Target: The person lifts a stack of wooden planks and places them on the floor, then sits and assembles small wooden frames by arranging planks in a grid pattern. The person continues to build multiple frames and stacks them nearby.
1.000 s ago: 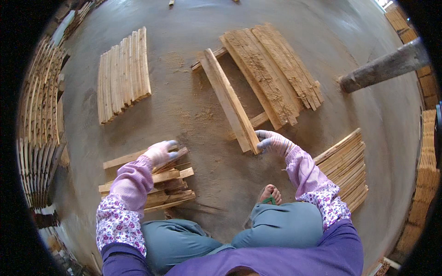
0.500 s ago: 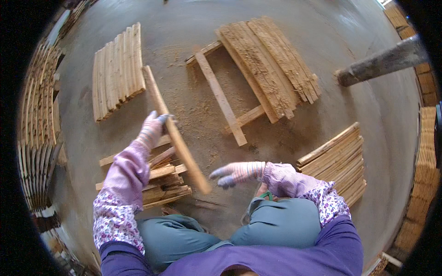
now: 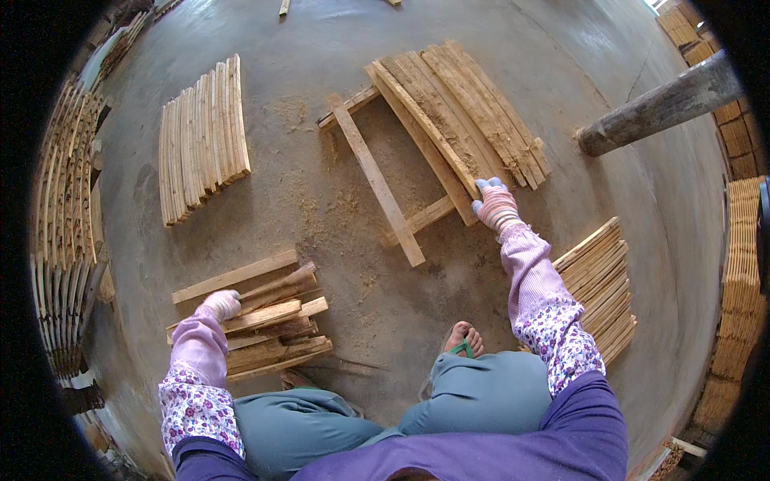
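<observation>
My right hand (image 3: 495, 204), in a striped glove, reaches forward to the near end of a long wooden strip (image 3: 425, 124). Its fingers are closed on that end. The strip lies along the left side of a slanted stack of boards (image 3: 473, 104), which rests on a low wooden frame (image 3: 373, 172). At the lower left, my gloved left hand (image 3: 220, 305) is closed around the left end of a wooden strip (image 3: 281, 287) in a loose pile of short pieces (image 3: 277, 353). The fingertips of the left hand are partly hidden.
A neat row of strips (image 3: 204, 140) lies at the far left, another bundle (image 3: 601, 284) near my right arm. A thick post (image 3: 658, 108) juts in from the right. Stacked wood lines both sides. My sandalled foot (image 3: 463, 341) stands between the piles.
My left hand has let go of the long strip and dropped to the loose pile. My right hand has moved forward and right to a strip now on the stack's left side.
</observation>
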Demonstrator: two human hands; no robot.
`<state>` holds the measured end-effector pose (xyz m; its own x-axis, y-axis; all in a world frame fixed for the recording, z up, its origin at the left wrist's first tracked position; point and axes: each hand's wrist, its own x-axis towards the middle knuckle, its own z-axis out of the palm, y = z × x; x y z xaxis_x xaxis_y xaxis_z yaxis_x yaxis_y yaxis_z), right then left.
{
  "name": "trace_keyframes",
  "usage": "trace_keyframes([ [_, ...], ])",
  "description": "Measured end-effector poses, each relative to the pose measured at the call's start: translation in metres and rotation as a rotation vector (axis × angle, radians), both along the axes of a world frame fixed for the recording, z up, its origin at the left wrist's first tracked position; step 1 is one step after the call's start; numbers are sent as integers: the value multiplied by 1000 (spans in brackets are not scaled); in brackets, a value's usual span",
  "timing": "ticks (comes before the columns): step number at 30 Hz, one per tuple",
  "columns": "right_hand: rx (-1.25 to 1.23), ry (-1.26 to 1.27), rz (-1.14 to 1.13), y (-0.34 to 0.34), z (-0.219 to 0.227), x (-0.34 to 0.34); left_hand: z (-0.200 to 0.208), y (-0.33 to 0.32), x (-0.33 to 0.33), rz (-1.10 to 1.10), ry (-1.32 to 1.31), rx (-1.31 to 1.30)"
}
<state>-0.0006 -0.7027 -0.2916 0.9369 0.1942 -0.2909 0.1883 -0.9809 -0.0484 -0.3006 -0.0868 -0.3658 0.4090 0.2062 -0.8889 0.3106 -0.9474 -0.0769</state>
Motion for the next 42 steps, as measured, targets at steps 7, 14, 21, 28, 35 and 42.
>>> trace_keyframes([
  [7,903,467,-697,-37,-26,15,47,-31,50,180,-137,100],
  [14,1254,713,-765,-3,3,-6,36,-61,55,-44,100,15],
  [21,1062,479,-217,29,-21,-34,60,-166,122,-108,-523,-366],
  [28,343,283,134,75,-22,-106,-16,-320,128,297,-488,-770],
  [35,702,391,50,65,-31,-93,-7,-399,140,927,-874,-647],
  [42,76,92,237,75,10,-51,-8,-375,155,694,-918,-521],
])
